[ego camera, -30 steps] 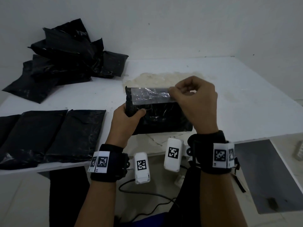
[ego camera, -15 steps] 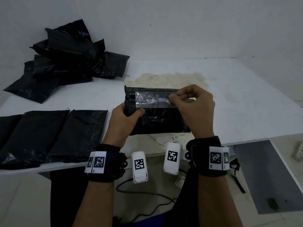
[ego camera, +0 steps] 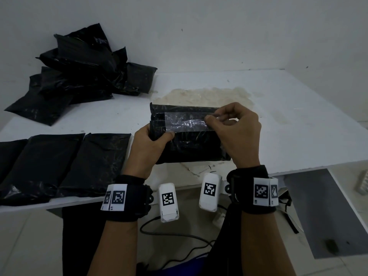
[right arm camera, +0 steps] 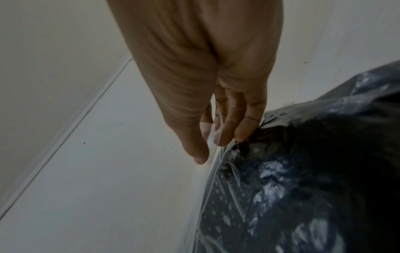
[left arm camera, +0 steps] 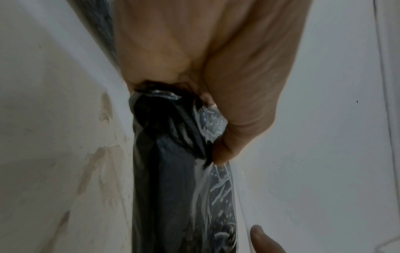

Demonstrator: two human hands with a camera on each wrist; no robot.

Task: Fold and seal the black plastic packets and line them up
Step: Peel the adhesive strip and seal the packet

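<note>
Left hand [ego camera: 147,148] grips a folded black packet [ego camera: 191,144] above the counter [ego camera: 288,120]; right hand [ego camera: 237,134] fingers [right arm camera: 225,135] pinch its clear tape strip [ego camera: 187,122].

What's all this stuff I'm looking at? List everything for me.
held packet: one, black, above the table's near edge
clear strip: one, see-through, across the held packet's top
lined-up packets: at least three, black, flat in a row, left
heaped packets: several, black, far left corner
table: one, white
wrist bands: two, black, with white tags
left hand: grips the packet's left end
right hand: pinches the strip's right end
</note>
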